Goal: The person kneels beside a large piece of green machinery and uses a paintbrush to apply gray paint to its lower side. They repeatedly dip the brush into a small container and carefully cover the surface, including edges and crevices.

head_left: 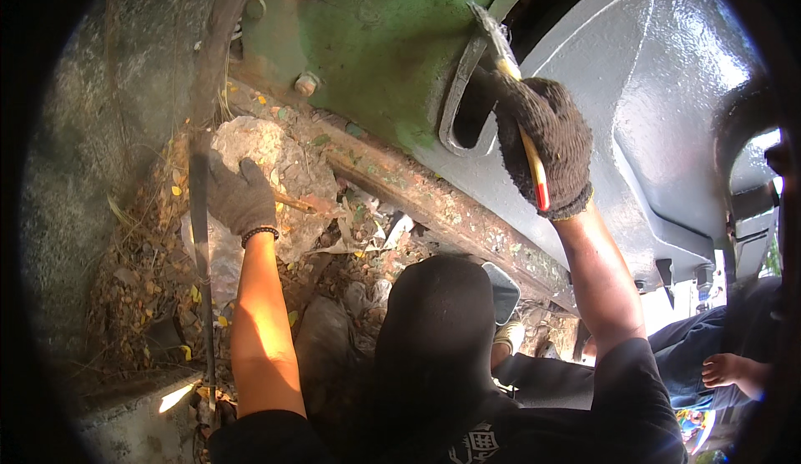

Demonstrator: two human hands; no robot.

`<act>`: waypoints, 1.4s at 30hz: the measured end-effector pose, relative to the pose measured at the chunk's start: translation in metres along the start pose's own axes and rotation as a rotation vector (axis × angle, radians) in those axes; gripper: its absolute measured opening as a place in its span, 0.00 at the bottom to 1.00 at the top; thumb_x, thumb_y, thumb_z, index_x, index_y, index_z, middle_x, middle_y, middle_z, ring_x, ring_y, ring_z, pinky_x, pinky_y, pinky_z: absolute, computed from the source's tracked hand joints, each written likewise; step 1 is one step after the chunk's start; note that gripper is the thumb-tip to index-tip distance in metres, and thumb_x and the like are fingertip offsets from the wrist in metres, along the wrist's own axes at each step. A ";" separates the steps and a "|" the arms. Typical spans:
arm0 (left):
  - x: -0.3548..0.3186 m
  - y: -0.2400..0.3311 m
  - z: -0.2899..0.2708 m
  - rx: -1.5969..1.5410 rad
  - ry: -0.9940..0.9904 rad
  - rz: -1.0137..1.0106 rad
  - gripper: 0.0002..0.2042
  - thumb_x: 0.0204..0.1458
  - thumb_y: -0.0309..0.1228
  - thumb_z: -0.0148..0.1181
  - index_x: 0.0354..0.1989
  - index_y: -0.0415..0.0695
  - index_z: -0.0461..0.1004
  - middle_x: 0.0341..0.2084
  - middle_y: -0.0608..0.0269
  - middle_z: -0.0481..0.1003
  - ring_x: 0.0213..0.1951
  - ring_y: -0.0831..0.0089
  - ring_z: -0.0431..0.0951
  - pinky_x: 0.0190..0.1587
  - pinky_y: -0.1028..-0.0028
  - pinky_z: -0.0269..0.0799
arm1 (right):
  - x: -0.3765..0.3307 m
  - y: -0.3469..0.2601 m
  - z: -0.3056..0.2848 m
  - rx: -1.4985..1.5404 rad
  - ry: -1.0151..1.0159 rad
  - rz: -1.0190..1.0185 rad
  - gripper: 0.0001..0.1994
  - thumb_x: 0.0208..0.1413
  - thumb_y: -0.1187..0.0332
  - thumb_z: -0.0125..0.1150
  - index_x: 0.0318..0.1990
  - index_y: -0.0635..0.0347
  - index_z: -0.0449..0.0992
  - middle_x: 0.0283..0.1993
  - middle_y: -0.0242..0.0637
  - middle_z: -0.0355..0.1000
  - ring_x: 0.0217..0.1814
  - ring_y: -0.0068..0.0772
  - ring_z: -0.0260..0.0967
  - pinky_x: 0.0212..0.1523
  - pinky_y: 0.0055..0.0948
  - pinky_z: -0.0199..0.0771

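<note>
My right hand, in a dark knitted glove, is closed around a paintbrush with a yellow, red-ended handle. Its grey-smeared bristles point up and left, by a slot in the large metal body. Glossy grey paint coats the right side of that body, and a green panel lies to the left. My left hand, also gloved, rests against a pale rock with thumb and fingers apart. A dark upright pole runs beside it and partly hides its fingers.
A rusty, paint-spotted beam slants below the metal body. Dry leaves and rubble lie along the mossy wall. A dark rounded shape blocks the lower middle, beside a grey object. Another person's hand shows at right.
</note>
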State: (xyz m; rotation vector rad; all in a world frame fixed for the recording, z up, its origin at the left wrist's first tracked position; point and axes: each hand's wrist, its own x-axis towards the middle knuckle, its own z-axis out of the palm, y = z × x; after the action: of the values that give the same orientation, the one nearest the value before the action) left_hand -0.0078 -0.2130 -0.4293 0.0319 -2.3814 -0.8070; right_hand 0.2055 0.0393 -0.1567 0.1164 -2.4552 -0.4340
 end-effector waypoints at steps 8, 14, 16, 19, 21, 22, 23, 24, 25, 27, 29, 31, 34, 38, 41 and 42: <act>0.000 -0.002 0.006 0.028 -0.055 -0.027 0.33 0.61 0.43 0.57 0.70 0.34 0.67 0.69 0.37 0.66 0.70 0.42 0.67 0.71 0.50 0.64 | -0.048 -0.021 0.040 0.204 -0.597 0.062 0.19 0.59 0.70 0.65 0.58 0.49 0.80 0.43 0.45 0.77 0.41 0.51 0.78 0.39 0.46 0.79; -0.003 -0.003 0.013 0.039 -0.071 -0.022 0.34 0.63 0.46 0.57 0.72 0.36 0.65 0.70 0.38 0.65 0.71 0.44 0.65 0.72 0.51 0.63 | -0.124 -0.029 0.010 0.527 -0.253 0.254 0.16 0.61 0.69 0.63 0.56 0.55 0.82 0.42 0.45 0.77 0.42 0.54 0.76 0.45 0.49 0.77; -0.002 -0.004 0.011 0.048 -0.074 -0.030 0.34 0.63 0.47 0.57 0.73 0.36 0.64 0.70 0.39 0.66 0.71 0.44 0.65 0.72 0.51 0.63 | -0.146 -0.027 -0.015 0.498 -0.326 0.299 0.16 0.61 0.70 0.63 0.56 0.56 0.82 0.44 0.45 0.79 0.45 0.54 0.77 0.49 0.47 0.77; -0.002 -0.012 0.018 0.051 -0.057 -0.024 0.35 0.64 0.48 0.57 0.72 0.36 0.63 0.70 0.39 0.66 0.71 0.44 0.65 0.72 0.51 0.64 | -0.197 -0.020 -0.044 0.554 -0.310 0.556 0.16 0.61 0.71 0.63 0.57 0.58 0.82 0.49 0.46 0.80 0.49 0.54 0.78 0.52 0.44 0.77; -0.002 -0.017 0.016 0.042 -0.025 0.004 0.34 0.64 0.47 0.57 0.72 0.35 0.64 0.70 0.39 0.67 0.71 0.44 0.66 0.71 0.51 0.65 | -0.246 -0.010 -0.052 0.667 -0.281 0.828 0.16 0.64 0.68 0.63 0.57 0.60 0.82 0.55 0.44 0.82 0.51 0.43 0.80 0.53 0.37 0.78; -0.001 -0.014 0.016 0.024 -0.057 -0.021 0.33 0.65 0.46 0.58 0.72 0.35 0.63 0.69 0.38 0.67 0.71 0.44 0.67 0.71 0.52 0.66 | -0.263 -0.012 -0.056 0.792 -0.204 1.064 0.15 0.66 0.67 0.62 0.57 0.61 0.82 0.54 0.42 0.82 0.51 0.38 0.80 0.52 0.35 0.79; -0.001 -0.011 0.017 0.036 -0.051 -0.005 0.33 0.65 0.46 0.57 0.72 0.35 0.63 0.69 0.38 0.67 0.70 0.44 0.67 0.71 0.52 0.67 | -0.280 -0.015 -0.060 0.917 -0.115 1.299 0.15 0.68 0.65 0.62 0.57 0.62 0.81 0.53 0.40 0.82 0.51 0.33 0.79 0.51 0.32 0.80; -0.002 -0.007 0.019 0.048 -0.045 0.012 0.33 0.66 0.46 0.57 0.72 0.35 0.63 0.69 0.38 0.67 0.70 0.43 0.68 0.71 0.52 0.67 | -0.309 -0.012 -0.063 0.861 -0.149 1.371 0.16 0.69 0.64 0.61 0.57 0.63 0.81 0.53 0.38 0.81 0.51 0.30 0.78 0.50 0.30 0.80; -0.003 -0.004 0.022 0.062 -0.039 0.033 0.33 0.66 0.45 0.57 0.72 0.34 0.63 0.69 0.38 0.67 0.69 0.43 0.68 0.71 0.52 0.67 | -0.326 -0.010 -0.063 0.853 -0.135 1.454 0.16 0.70 0.64 0.60 0.58 0.64 0.80 0.53 0.38 0.81 0.50 0.29 0.78 0.49 0.29 0.81; -0.004 -0.030 0.048 0.140 -0.022 0.052 0.34 0.67 0.50 0.53 0.72 0.35 0.63 0.69 0.38 0.67 0.68 0.43 0.69 0.71 0.52 0.67 | -0.350 -0.004 -0.066 0.875 -0.164 1.549 0.18 0.72 0.64 0.57 0.61 0.65 0.78 0.56 0.39 0.79 0.47 0.28 0.79 0.46 0.27 0.81; 0.002 -0.074 0.073 0.265 -0.046 0.064 0.35 0.67 0.53 0.51 0.73 0.37 0.63 0.69 0.38 0.66 0.68 0.44 0.70 0.70 0.51 0.68 | -0.400 -0.002 -0.056 0.453 -0.343 1.131 0.18 0.74 0.62 0.54 0.62 0.63 0.77 0.51 0.38 0.80 0.42 0.27 0.79 0.41 0.27 0.81; -0.007 -0.093 0.079 0.321 -0.123 0.052 0.36 0.67 0.55 0.49 0.73 0.39 0.62 0.69 0.39 0.66 0.68 0.45 0.70 0.69 0.51 0.69 | -0.414 0.006 -0.060 0.661 -0.378 1.270 0.19 0.74 0.62 0.55 0.65 0.61 0.76 0.50 0.38 0.81 0.41 0.27 0.79 0.40 0.27 0.81; 0.003 -0.088 0.073 0.368 -0.187 -0.016 0.36 0.66 0.57 0.48 0.74 0.42 0.62 0.69 0.40 0.66 0.67 0.47 0.71 0.67 0.50 0.72 | -0.372 0.016 -0.073 0.981 -0.413 1.710 0.19 0.72 0.63 0.57 0.65 0.60 0.76 0.49 0.36 0.81 0.41 0.27 0.80 0.40 0.27 0.80; 0.008 -0.059 0.063 0.272 -0.018 0.118 0.35 0.65 0.53 0.50 0.74 0.41 0.63 0.65 0.41 0.70 0.65 0.46 0.73 0.65 0.50 0.73 | -0.376 0.003 -0.047 0.839 -0.530 1.694 0.19 0.73 0.57 0.58 0.60 0.59 0.80 0.45 0.33 0.82 0.39 0.24 0.79 0.39 0.25 0.79; -0.010 0.012 0.044 0.125 -0.138 -0.163 0.36 0.66 0.53 0.53 0.72 0.37 0.63 0.65 0.40 0.70 0.64 0.45 0.74 0.64 0.52 0.74 | -0.411 -0.012 -0.017 0.807 -0.501 1.651 0.19 0.71 0.54 0.62 0.57 0.58 0.82 0.40 0.33 0.82 0.35 0.22 0.78 0.34 0.26 0.76; -0.004 -0.010 0.043 0.160 -0.058 -0.053 0.37 0.66 0.54 0.54 0.72 0.35 0.63 0.66 0.40 0.70 0.65 0.45 0.74 0.64 0.54 0.73 | -0.416 -0.019 -0.005 0.836 -0.486 1.608 0.18 0.70 0.55 0.63 0.57 0.57 0.82 0.39 0.33 0.82 0.33 0.23 0.77 0.32 0.26 0.75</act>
State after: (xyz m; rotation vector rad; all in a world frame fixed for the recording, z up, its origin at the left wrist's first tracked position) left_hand -0.0308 -0.1967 -0.4638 0.1397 -2.5044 -0.6476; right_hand 0.5386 0.0975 -0.3995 -1.6015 -2.1035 1.3310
